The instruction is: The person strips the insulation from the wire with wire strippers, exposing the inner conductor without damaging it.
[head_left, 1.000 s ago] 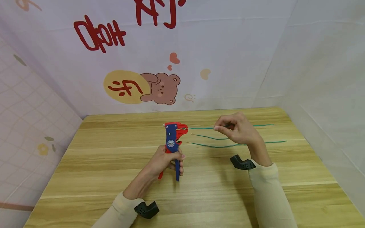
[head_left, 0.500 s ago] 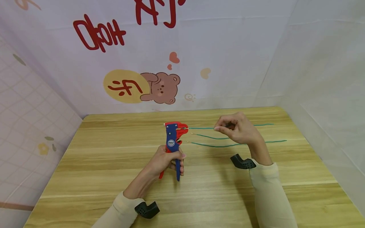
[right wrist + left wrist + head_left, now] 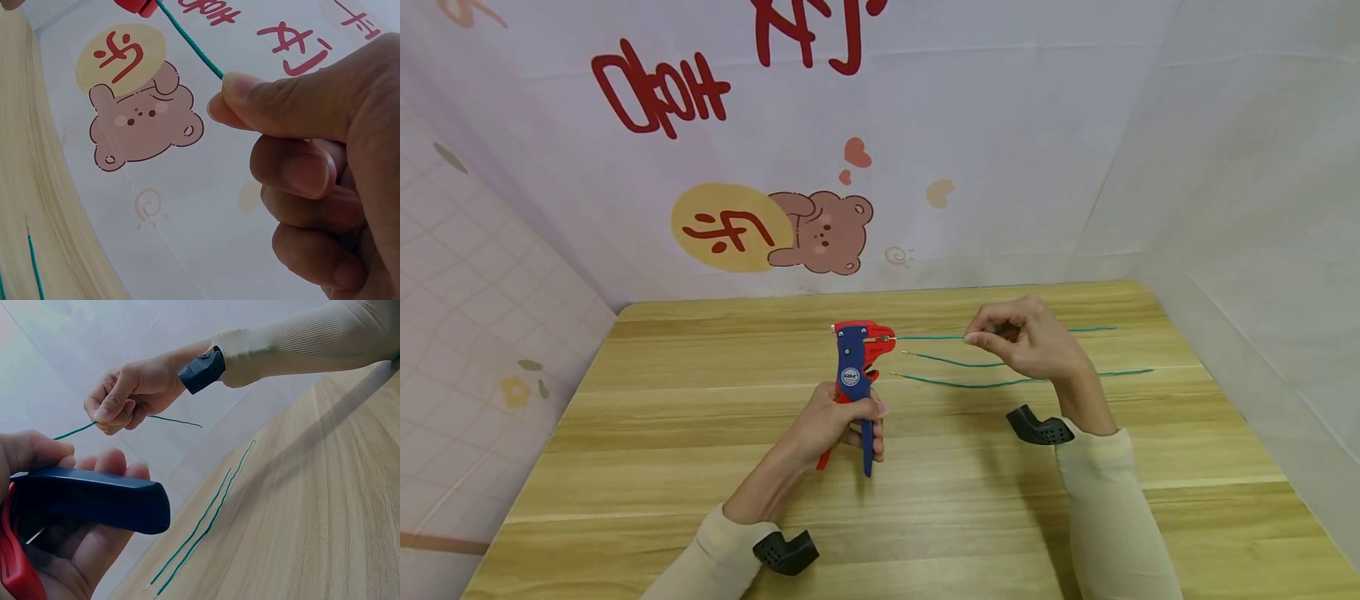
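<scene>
My left hand (image 3: pixel 842 421) grips the handles of a red and blue wire stripper (image 3: pixel 852 358), its head pointing up and its nose turned to the right. One end of a green wire (image 3: pixel 928 337) sits at the tool's red nose; how deep it goes in is too small to tell. My right hand (image 3: pixel 1030 337) pinches that wire between thumb and forefinger, and its tail comes out on the far side of the hand. In the right wrist view the wire (image 3: pixel 190 42) runs from the fingertips to the red nose (image 3: pixel 139 5). The blue handle (image 3: pixel 94 497) lies across my left palm in the left wrist view.
Two more green wires lie on the wooden table (image 3: pixel 700 500) below my right hand, the upper wire (image 3: pixel 955 362) and the lower wire (image 3: pixel 977 386). Bare copper strands show at their left ends. A white printed cloth (image 3: pixel 1000 125) stands behind the table and along its sides.
Both hands keep their hold and stay almost still. The wire's tail beyond my right hand has shifted very slightly to the left.
</scene>
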Available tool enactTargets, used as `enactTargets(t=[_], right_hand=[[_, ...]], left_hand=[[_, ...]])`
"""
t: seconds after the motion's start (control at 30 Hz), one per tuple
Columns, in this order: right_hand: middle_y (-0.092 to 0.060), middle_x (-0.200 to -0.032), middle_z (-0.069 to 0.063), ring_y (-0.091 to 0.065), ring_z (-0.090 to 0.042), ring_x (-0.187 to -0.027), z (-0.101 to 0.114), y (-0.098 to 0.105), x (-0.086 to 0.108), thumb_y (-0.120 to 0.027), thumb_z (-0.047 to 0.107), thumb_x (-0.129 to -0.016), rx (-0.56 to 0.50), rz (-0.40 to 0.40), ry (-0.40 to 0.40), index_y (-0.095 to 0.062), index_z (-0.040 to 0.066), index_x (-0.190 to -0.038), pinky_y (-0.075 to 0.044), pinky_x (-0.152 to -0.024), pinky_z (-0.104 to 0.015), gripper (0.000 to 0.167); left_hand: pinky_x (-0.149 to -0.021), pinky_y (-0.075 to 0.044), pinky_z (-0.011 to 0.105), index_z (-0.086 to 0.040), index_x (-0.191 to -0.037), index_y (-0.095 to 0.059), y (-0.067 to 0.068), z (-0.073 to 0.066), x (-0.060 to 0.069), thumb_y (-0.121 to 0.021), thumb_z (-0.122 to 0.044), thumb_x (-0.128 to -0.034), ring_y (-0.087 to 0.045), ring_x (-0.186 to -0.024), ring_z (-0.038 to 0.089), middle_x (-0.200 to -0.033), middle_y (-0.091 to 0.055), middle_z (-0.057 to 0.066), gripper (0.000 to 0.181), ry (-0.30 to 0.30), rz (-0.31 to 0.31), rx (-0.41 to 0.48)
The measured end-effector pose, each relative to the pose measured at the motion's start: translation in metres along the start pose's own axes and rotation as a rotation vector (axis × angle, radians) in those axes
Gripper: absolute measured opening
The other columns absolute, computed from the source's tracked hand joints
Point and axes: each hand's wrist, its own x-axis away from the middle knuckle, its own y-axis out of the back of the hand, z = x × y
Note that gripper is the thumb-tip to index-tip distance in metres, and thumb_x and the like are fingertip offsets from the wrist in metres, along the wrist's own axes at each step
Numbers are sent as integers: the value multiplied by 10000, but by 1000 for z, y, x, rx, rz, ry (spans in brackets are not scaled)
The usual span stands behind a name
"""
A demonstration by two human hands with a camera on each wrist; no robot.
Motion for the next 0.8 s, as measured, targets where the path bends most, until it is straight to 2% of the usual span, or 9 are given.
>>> enactTargets(t=[0.27,0.5,0.67,0.8], right_hand=[[-559,-603,106,-302,16,-462,-2,1,0,-710,-53,-902,-1,3,1,-747,187,-844,-268,-389,-183,251],[-555,-578,21,-295,18,-469,-3,1,-1,-707,-60,-901,1,3,10,-747,184,-844,-261,-393,-182,254],[-560,-605,87,-313,12,-471,-4,0,0,-713,-50,-902,4,-2,-2,-748,188,-838,-276,-399,-182,250],[-571,-612,92,-331,4,-466,-8,0,0,-713,-41,-907,9,-3,-9,-751,191,-837,-297,-401,-180,245]], left_hand=[[-689,-655,486,-12,-991,-572,-1,0,-1,-636,-103,-951,-724,-606,206,-722,-673,57,118,-1,2,8],[-695,-657,474,-13,-1004,-565,0,1,-2,-647,-132,-945,-729,-611,200,-714,-683,44,157,11,-3,6],[-688,-657,466,-8,-998,-574,2,1,-2,-653,-135,-945,-725,-608,197,-709,-693,41,159,21,-8,-4],[-686,-657,464,-10,-977,-583,4,1,-2,-651,-126,-948,-722,-605,198,-713,-685,42,137,16,16,-4]])
